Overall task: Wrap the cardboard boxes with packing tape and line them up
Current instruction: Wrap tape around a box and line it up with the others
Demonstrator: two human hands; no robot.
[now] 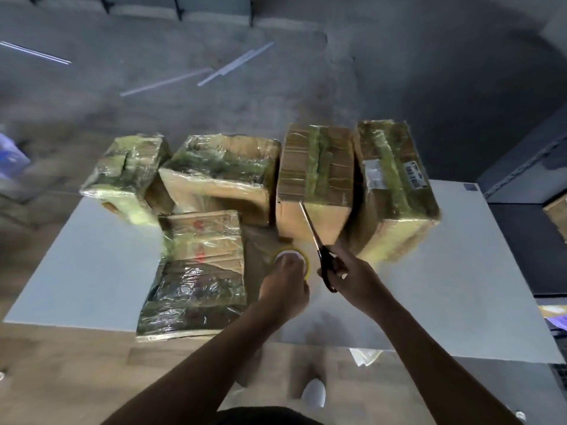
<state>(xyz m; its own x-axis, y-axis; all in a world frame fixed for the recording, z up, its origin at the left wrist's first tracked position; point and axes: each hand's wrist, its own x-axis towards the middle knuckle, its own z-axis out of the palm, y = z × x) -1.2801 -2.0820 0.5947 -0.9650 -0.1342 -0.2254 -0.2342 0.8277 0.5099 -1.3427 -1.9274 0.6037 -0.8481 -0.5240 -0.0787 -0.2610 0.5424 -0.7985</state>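
Several cardboard boxes wrapped in shiny clear tape stand on a white table (445, 271). A row runs along the far edge, from the left box (125, 176) to the right box (395, 185). Another flat box (196, 271) lies nearer me on the left. My left hand (283, 286) grips a yellow roll of packing tape (291, 259) on the table in front of a tall box (316, 182). My right hand (346, 274) holds black-handled scissors (316, 237), blades together, tips pointing up at that tall box's front edge.
The table stands on a wooden floor, with grey floor beyond it. Long pale strips (196, 75) lie on the grey floor. A dark shelf unit (527, 179) stands at the right. A paper scrap (365, 357) lies under the table's near edge.
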